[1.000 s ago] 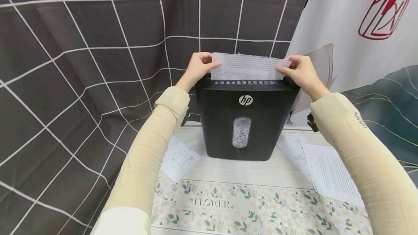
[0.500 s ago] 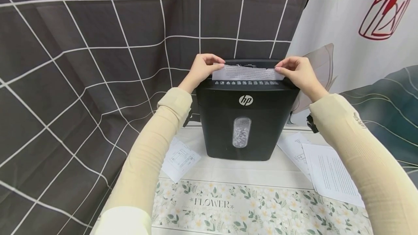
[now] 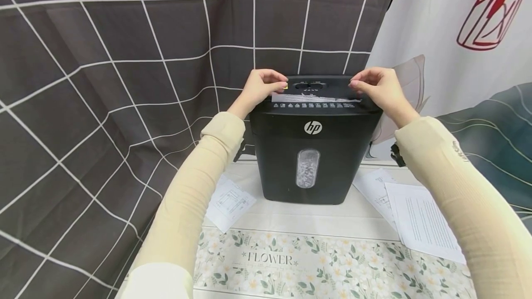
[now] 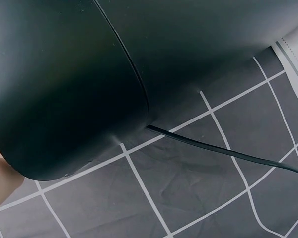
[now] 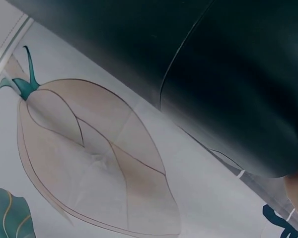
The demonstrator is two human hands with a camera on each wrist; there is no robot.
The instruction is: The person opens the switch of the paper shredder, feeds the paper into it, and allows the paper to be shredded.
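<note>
A black hp paper shredder (image 3: 278, 156) stands upright, with white shreds behind its front window (image 3: 307, 169). Only a thin strip of printed paper (image 3: 287, 98) sticks out of the slot on top. My left hand (image 3: 262, 87) hovers over the top's left end, thumb and fingers bent beside a small yellow label, apart from the paper. Over the right end is my right hand (image 3: 380, 87), its fingers loosely bent and holding nothing. Both wrist views mostly show the shredder's sides (image 4: 64, 89), with a bit of the left hand (image 4: 4, 183) and right hand (image 5: 295, 193) at the edges.
A sheet with line drawings (image 3: 230, 202) lies left of the shredder, and printed sheets (image 3: 421, 220) lie to its right on the flowered tablecloth (image 3: 332, 262). A dark grid curtain (image 3: 166, 26) hangs close behind. A black cord (image 4: 228, 151) runs from the shredder.
The paper has sunk down into the shredder's slot until only a narrow edge shows. Both hands have let go of its corners and stay over the top.
</note>
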